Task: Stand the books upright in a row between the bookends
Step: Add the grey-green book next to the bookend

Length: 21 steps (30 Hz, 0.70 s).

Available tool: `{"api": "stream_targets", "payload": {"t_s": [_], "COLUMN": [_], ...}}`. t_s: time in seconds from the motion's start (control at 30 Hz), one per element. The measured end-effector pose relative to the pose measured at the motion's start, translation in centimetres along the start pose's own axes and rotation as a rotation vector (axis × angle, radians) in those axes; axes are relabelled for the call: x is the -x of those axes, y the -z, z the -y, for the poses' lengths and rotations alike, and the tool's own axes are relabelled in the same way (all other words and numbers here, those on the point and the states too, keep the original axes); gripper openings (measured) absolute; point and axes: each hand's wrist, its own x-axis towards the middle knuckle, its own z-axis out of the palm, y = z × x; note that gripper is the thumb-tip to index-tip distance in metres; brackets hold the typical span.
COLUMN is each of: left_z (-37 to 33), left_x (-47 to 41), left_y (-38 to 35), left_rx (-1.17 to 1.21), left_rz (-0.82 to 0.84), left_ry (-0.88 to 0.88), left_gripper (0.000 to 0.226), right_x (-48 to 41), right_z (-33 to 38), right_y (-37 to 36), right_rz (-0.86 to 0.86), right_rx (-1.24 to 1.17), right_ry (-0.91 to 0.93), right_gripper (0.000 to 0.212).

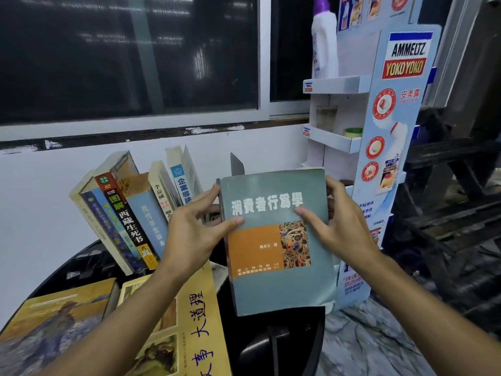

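Observation:
A grey-green book (273, 283) with an orange panel on its cover is held upright in the air, cover toward me. My left hand (195, 229) grips its left edge, thumb on the cover. My right hand (336, 226) grips its right edge the same way. Behind and to the left, several books (130, 213) stand in a row, leaning left, on a dark round table (89, 256). A grey metal bookend (236, 165) pokes up just behind the held book's top edge. Two yellow books (198, 316) (54, 318) lie flat near me.
A white-and-blue cardboard display stand (390, 147) with shelves and a white bottle (324, 42) rises at the right. A white wall and dark window are behind the table. Dark wooden furniture (455, 199) stands far right on a marbled floor (374, 340).

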Motion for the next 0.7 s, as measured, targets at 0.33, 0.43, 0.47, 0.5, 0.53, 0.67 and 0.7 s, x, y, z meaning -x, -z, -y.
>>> {"api": "stream_targets", "payload": {"t_s": [0.33, 0.43, 0.47, 0.5, 0.53, 0.67, 0.7], "left_z": [0.5, 0.9, 1.0, 1.0, 1.1, 1.2, 1.2], "left_x": [2.1, 2.3, 2.4, 2.5, 2.6, 2.7, 2.7], "left_y": [0.4, 0.5, 0.7, 0.9, 1.2, 1.6, 1.6], "left_rx": [0.058, 0.069, 0.075, 0.074, 0.072, 0.049, 0.041], "left_rz": [-0.105, -0.084, -0.076, -0.066, -0.053, 0.025, 0.038], "left_ry": [-0.089, -0.076, -0.068, -0.06, -0.051, -0.007, 0.002], "left_gripper": [0.079, 0.079, 0.08, 0.081, 0.082, 0.075, 0.073], "right_x": [-0.2, -0.3, -0.4, -0.4, -0.5, -0.2, 0.0], "right_z": [-0.5, -0.4, -0.4, -0.3, -0.3, 0.9, 1.4], "right_y": [-1.3, -0.9, -0.8, -0.7, -0.7, -1.5, -1.8], "right_rz": [-0.021, -0.002, 0.007, 0.016, 0.017, -0.131, -0.2], "right_rx": [-0.058, -0.047, -0.031, -0.011, 0.014, 0.136, 0.172], "right_ry": [0.003, -0.01, -0.017, -0.023, -0.029, 0.036, 0.075], "right_gripper": [0.072, 0.074, 0.075, 0.077, 0.08, 0.082, 0.079]}}
